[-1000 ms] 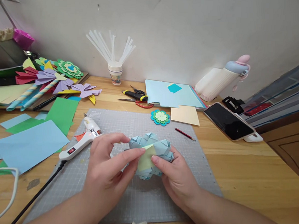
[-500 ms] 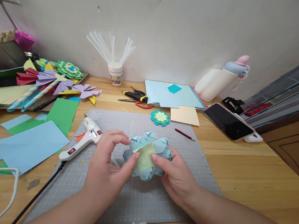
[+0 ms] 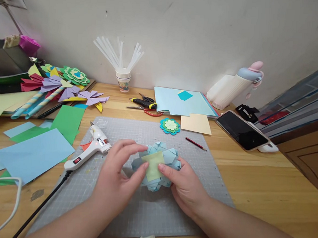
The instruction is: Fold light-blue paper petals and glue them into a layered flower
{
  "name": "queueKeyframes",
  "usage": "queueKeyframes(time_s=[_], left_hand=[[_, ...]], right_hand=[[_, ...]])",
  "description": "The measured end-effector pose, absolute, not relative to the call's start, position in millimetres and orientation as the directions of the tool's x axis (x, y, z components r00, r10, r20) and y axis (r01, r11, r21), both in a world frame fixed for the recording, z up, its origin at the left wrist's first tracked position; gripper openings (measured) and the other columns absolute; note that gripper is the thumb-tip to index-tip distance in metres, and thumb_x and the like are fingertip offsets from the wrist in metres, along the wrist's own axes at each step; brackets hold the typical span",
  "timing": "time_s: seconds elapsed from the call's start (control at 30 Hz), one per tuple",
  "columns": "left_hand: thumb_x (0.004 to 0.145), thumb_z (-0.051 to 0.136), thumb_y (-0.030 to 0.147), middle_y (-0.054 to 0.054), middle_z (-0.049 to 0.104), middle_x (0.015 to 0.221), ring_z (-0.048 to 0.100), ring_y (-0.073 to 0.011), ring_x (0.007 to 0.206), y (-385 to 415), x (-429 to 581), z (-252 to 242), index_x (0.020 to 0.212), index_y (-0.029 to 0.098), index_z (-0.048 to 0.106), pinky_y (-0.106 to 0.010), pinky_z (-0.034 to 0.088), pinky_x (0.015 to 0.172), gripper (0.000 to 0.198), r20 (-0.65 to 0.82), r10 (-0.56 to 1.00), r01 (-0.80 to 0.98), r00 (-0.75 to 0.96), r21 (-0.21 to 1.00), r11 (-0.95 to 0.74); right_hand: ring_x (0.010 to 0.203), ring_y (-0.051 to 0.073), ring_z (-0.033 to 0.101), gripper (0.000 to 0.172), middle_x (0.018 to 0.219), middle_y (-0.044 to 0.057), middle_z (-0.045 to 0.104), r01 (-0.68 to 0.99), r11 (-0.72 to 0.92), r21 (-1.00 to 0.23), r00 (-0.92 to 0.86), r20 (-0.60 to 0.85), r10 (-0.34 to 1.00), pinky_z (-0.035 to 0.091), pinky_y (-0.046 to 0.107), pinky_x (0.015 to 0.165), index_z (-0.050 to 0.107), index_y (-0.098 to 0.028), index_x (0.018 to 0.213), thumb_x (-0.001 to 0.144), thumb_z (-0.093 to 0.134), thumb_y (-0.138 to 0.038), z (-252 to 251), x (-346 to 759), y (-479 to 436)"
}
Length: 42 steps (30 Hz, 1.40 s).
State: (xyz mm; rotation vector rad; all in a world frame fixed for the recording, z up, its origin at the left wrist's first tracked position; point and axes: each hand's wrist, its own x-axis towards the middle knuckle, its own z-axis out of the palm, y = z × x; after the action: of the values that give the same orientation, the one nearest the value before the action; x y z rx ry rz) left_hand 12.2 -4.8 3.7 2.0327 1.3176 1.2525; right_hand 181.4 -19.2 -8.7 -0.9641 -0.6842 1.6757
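Observation:
A light-blue folded paper flower (image 3: 170, 155) is held above the grey cutting mat (image 3: 131, 218). A pale yellow-green paper square (image 3: 153, 170) lies over its middle. My right hand (image 3: 189, 182) grips the flower's right side, thumb pressing on the square's right part and fingers underneath. At the left, my left hand (image 3: 119, 170) has its thumb on the square's left edge and its fingertips at the flower's upper left petals. Left of that hand, a white glue gun (image 3: 89, 149) lies on the mat, its nozzle pointing away.
A layered paper flower (image 3: 170, 126) and a pencil (image 3: 196, 143) lie towards the back of the mat. Behind are scissors and a yellow-black cutter (image 3: 145, 103), blue paper sheets (image 3: 173, 102) and a cup of straws (image 3: 123, 79). Loose paper (image 3: 35, 154) covers the left; a phone (image 3: 241, 130) rests right.
The thumb of my right hand has slid slightly left on the square. My left fingers have come a little nearer the flower's top left. The view has shifted slightly.

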Motion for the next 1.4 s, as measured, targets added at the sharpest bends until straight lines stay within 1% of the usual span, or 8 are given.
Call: queueKeyframes(time_s=[0.13, 0.27, 0.47, 0.53, 0.73, 1.03, 1.27, 1.4], left_hand=[[0.083, 0.059, 0.013, -0.003, 0.051, 0.109, 0.052, -0.0199, 0.1, -5.4, 11.6, 5.6, 0.101, 0.031, 0.066, -0.039, 0.043, 0.087, 0.026, 0.58, 0.781, 0.622, 0.232, 0.529, -0.577], [0.083, 0.058, 0.01, -0.003, 0.055, 0.107, 0.052, -0.0207, 0.099, -4.2, 10.2, 5.7, 0.097, 0.032, 0.069, -0.04, 0.042, 0.085, 0.028, 0.615, 0.744, 0.637, 0.262, 0.469, -0.612], [0.082, 0.061, 0.018, -0.004, 0.055, 0.107, 0.052, -0.0231, 0.103, -4.5, 12.3, 5.3, 0.088, 0.027, 0.068, -0.042, 0.043, 0.085, 0.013, 0.566, 0.794, 0.632, 0.222, 0.536, -0.56], [0.082, 0.061, 0.019, -0.005, 0.054, 0.106, 0.052, -0.0228, 0.102, -4.5, 13.3, 5.9, 0.086, 0.025, 0.066, -0.043, 0.043, 0.087, 0.009, 0.549, 0.81, 0.624, 0.207, 0.564, -0.542], [0.084, 0.057, 0.015, -0.004, 0.056, 0.103, 0.054, -0.0206, 0.099, -1.8, 13.3, 5.6, 0.086, 0.027, 0.068, -0.041, 0.045, 0.087, 0.016, 0.533, 0.804, 0.577, 0.265, 0.58, -0.575], [0.085, 0.056, 0.019, -0.005, 0.055, 0.105, 0.055, -0.0215, 0.103, 0.5, 10.8, 5.2, 0.087, 0.027, 0.069, -0.04, 0.047, 0.087, 0.015, 0.394, 0.872, 0.514, 0.291, 0.704, -0.49], [0.086, 0.054, 0.017, -0.004, 0.052, 0.108, 0.052, -0.0212, 0.105, -2.6, 9.9, 6.7, 0.096, 0.031, 0.068, -0.042, 0.043, 0.09, 0.021, 0.422, 0.844, 0.526, 0.331, 0.66, -0.536], [0.086, 0.055, 0.015, -0.004, 0.052, 0.109, 0.051, -0.0216, 0.104, -5.0, 9.1, 7.3, 0.098, 0.031, 0.068, -0.043, 0.042, 0.089, 0.024, 0.476, 0.807, 0.558, 0.349, 0.587, -0.587]], right_hand=[[0.074, 0.014, 0.063, 0.032, 0.084, 0.002, 0.073, -0.52, -0.29, -0.803, -0.119, -0.268, 0.956, 0.05, 0.025, 0.068, 0.068, -0.018, 0.094, 0.066, 0.082, -0.028, -7.7, 181.5, -18.4], [0.07, 0.014, 0.062, 0.033, 0.083, 0.001, 0.073, -0.526, -0.292, -0.799, -0.115, -0.274, 0.955, 0.05, 0.024, 0.065, 0.068, -0.018, 0.09, 0.063, 0.084, -0.028, -7.0, 181.1, -17.9], [0.074, 0.016, 0.065, 0.034, 0.085, 0.002, 0.073, -0.466, -0.256, -0.847, -0.117, -0.227, 0.967, 0.053, 0.028, 0.07, 0.068, -0.018, 0.092, 0.064, 0.083, -0.03, -9.5, 183.4, -17.9], [0.072, 0.015, 0.064, 0.034, 0.083, 0.002, 0.072, -0.432, -0.262, -0.863, -0.131, -0.227, 0.965, 0.053, 0.027, 0.068, 0.068, -0.018, 0.092, 0.064, 0.083, -0.03, -9.8, 184.4, -18.7], [0.069, 0.014, 0.064, 0.036, 0.08, 0.001, 0.072, -0.439, -0.372, -0.818, -0.244, -0.29, 0.925, 0.05, 0.025, 0.066, 0.067, -0.017, 0.092, 0.062, 0.084, -0.028, -6.9, 185.3, -19.3], [0.067, 0.013, 0.063, 0.033, 0.077, 0.001, 0.072, -0.47, -0.391, -0.791, -0.247, -0.307, 0.919, 0.049, 0.024, 0.063, 0.068, -0.018, 0.091, 0.064, 0.083, -0.029, -9.0, 187.2, -16.8], [0.07, 0.014, 0.065, 0.03, 0.078, 0.001, 0.072, -0.497, -0.357, -0.791, -0.213, -0.288, 0.934, 0.05, 0.025, 0.066, 0.069, -0.019, 0.093, 0.067, 0.081, -0.027, -10.8, 186.9, -16.4], [0.068, 0.013, 0.064, 0.029, 0.078, 0.001, 0.072, -0.496, -0.347, -0.796, -0.216, -0.273, 0.937, 0.05, 0.024, 0.064, 0.069, -0.019, 0.093, 0.069, 0.08, -0.028, -10.2, 186.3, -17.1]])
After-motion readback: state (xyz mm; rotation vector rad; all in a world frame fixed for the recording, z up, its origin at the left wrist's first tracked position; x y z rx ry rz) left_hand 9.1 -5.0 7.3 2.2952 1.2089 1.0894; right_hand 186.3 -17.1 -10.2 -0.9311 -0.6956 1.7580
